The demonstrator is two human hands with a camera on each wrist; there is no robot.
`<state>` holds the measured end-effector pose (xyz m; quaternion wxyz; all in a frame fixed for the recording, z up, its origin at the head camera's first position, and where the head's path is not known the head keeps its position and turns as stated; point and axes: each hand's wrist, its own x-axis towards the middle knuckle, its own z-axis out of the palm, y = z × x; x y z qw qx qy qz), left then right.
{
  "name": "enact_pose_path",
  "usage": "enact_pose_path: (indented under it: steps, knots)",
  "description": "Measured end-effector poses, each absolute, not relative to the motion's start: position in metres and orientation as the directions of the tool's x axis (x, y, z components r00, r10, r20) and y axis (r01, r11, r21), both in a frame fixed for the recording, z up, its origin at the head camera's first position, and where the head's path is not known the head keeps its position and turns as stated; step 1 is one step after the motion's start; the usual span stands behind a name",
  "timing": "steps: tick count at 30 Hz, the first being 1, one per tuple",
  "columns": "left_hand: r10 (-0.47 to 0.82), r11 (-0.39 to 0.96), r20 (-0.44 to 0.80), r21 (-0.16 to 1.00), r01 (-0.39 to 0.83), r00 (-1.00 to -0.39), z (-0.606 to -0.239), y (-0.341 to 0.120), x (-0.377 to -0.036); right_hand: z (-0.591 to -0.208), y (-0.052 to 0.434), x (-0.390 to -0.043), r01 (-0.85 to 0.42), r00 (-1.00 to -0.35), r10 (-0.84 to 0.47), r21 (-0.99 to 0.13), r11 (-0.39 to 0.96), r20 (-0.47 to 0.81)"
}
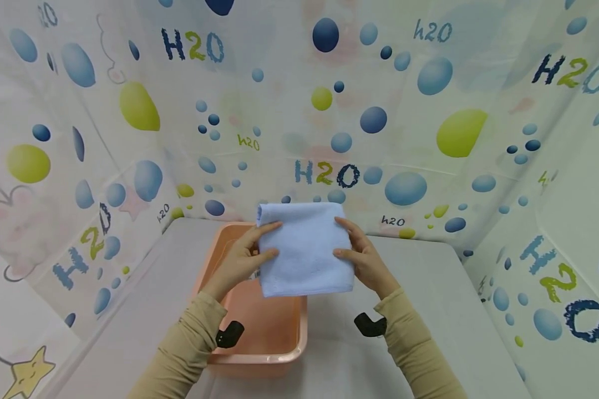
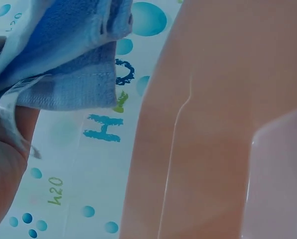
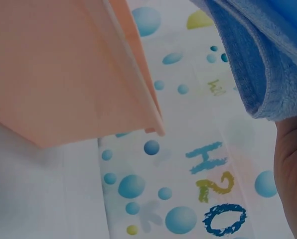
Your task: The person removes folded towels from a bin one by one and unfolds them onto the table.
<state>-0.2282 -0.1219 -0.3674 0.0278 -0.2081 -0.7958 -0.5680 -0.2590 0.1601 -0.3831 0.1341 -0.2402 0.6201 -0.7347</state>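
A light blue towel [image 1: 305, 249], folded into a rough square, is held up in front of me over the basin's right side. My left hand [image 1: 240, 259] grips its left edge, thumb and fingertips lying on the near face. On the opposite edge, my right hand [image 1: 368, 258] pinches it the same way. Folded layers of the towel [image 3: 245, 64] hang beside the palm in the right wrist view. A thin white tag [image 2: 10, 112] dangles from the cloth near the left palm. Beneath the towel stands a peach plastic basin [image 1: 259, 327], partly hidden by cloth and left arm.
The basin stands on a white-covered table [image 1: 404, 288]. A white curtain [image 1: 279, 100] printed with blue and green bubbles and lettering encloses the back and sides. Dark wrist-camera mounts [image 1: 370, 325] stick out from both sleeves.
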Motion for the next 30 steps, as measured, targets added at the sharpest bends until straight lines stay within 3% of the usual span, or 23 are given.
enact_pose_path:
  steps: [6,17,25,30]
  knots:
    - [0.337,0.269,0.198,0.916,0.296,-0.920,-0.373,-0.116,-0.231,-0.389,0.172,-0.255,-0.078,-0.853,-0.497,-0.980,-0.182,0.160]
    - [0.391,0.307,0.175,0.901,0.307,-0.904,-0.383,-0.100,-0.241,-0.393,0.191,-0.251,-0.066,-0.854,-0.506,-0.991,-0.119,0.118]
    - [0.444,0.361,0.113,0.885,0.293,-0.889,-0.388,-0.079,-0.253,-0.406,0.215,-0.252,-0.090,-0.838,-0.542,-0.995,0.031,0.059]
    - [0.466,0.435,0.117,0.833,0.343,-0.877,-0.390,-0.054,-0.264,-0.415,0.235,-0.253,-0.085,-0.872,-0.488,-0.992,0.088,0.032]
